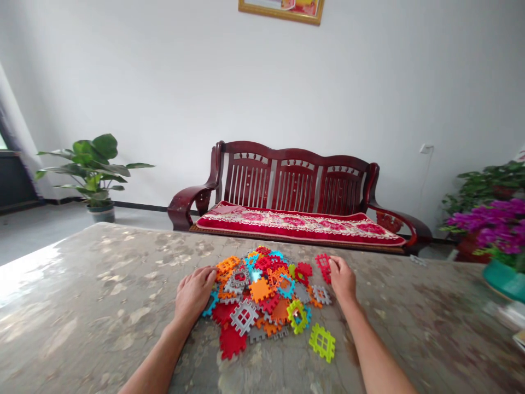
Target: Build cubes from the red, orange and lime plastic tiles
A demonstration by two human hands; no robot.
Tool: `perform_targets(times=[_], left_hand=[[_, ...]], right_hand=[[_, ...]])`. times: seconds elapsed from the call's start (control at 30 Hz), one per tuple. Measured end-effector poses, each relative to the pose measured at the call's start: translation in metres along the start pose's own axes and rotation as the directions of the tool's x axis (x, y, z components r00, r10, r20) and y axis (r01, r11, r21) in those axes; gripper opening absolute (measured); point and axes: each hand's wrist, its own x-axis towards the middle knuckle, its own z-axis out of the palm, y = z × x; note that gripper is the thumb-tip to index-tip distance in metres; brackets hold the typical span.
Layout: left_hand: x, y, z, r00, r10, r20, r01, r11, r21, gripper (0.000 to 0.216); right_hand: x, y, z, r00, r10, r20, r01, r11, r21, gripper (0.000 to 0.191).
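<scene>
Now left hand (192,293) and right hand (342,279) flank the tile pile (266,298).

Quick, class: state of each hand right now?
Left hand: open, palm down against the tile pile, holding nothing.
Right hand: fingers touch a red tile; grip cannot be told.

A marbled table (102,306) carries a heap of plastic tiles (266,295).
</scene>
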Motion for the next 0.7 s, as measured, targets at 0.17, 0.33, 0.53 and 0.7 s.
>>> perform_targets(times=[0.17, 0.33, 0.53, 0.7], left_hand=[[0.0, 0.001, -0.001, 1.0, -0.011, -0.009, 0.011, 1.0, 0.004, 0.044], [0.002, -0.002, 0.003, 1.0, -0.004, -0.011, 0.004, 1.0, -0.021, 0.041], [0.002, -0.005, 0.004, 0.999, 0.016, -0.031, -0.017, 1.0, -0.027, 0.04], [0.001, -0.005, 0.004, 0.998, 0.026, -0.052, -0.027, 0.999, -0.017, 0.04]], right_hand=[[0.005, 0.004, -0.014, 0.989, 0.15, -0.008, -0.149, 0.977, -0.155, 0.044], [-0.002, -0.001, -0.023, 0.967, 0.252, 0.042, -0.215, 0.891, -0.4, 0.044], [-0.009, -0.003, -0.034, 0.984, 0.156, 0.081, -0.099, 0.871, -0.481, 0.049], [-0.012, -0.005, -0.028, 0.985, -0.007, 0.175, 0.104, 0.829, -0.549, 0.058]])
